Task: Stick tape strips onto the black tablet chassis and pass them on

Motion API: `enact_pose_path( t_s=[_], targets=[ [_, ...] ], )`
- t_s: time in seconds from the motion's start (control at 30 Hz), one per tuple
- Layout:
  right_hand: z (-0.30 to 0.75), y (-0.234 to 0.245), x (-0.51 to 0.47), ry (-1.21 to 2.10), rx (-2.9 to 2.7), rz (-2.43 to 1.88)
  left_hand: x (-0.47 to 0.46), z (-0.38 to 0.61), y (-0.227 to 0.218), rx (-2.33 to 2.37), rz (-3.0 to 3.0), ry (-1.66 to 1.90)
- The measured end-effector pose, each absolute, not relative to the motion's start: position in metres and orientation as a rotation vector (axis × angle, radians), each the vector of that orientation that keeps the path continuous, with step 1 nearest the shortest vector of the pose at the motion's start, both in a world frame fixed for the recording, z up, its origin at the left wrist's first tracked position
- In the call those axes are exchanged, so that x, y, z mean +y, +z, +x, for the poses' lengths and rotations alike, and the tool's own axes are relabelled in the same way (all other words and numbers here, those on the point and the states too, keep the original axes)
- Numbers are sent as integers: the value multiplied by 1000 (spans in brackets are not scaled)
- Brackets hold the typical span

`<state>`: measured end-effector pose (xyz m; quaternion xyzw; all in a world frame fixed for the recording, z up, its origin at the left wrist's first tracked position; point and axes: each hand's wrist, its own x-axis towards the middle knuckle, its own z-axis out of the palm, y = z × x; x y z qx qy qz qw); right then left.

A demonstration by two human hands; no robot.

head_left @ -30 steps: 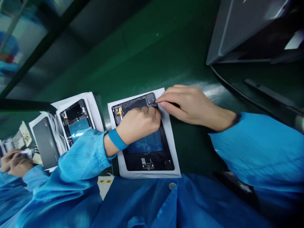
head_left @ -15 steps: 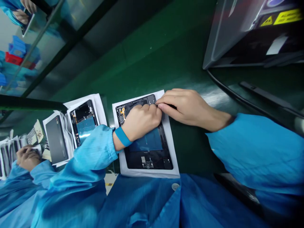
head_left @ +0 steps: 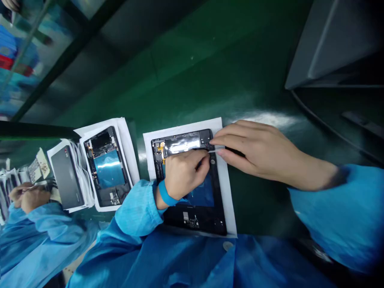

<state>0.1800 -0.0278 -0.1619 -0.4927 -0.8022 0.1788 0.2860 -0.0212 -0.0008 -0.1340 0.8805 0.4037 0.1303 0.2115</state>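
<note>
An opened tablet housing (head_left: 195,219) lies on a white sheet (head_left: 180,131), showing a black frame, a blue panel, an orange flex cable and a shiny silver strip near its far edge. My left hand (head_left: 186,176), with a blue wristband (head_left: 166,194), rests on the tablet with its fingertips near the far right corner. My right hand (head_left: 258,154) comes in from the right and pinches a thin pale strip (head_left: 217,150) at that corner. The strip's far end is hidden by my fingers.
A second opened tablet (head_left: 108,168) lies on white sheets to the left. Beyond it are a grey tablet panel (head_left: 67,178) and white cables. A co-worker's hands (head_left: 33,196) work at the far left. A grey machine housing (head_left: 333,44) stands at upper right over the green bench.
My left hand has slid back toward me, uncovering the silver strip. The view has shifted, so the tablet sits lower and further right. My right hand still pinches at the corner.
</note>
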Motion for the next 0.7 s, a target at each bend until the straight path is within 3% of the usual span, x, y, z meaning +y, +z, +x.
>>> enact_pose_path(
  t_s=[0.7],
  targets=[
    [174,-157,-37,307,-2389,-1376,6,-30,-137,1004,2415,303]
  ],
)
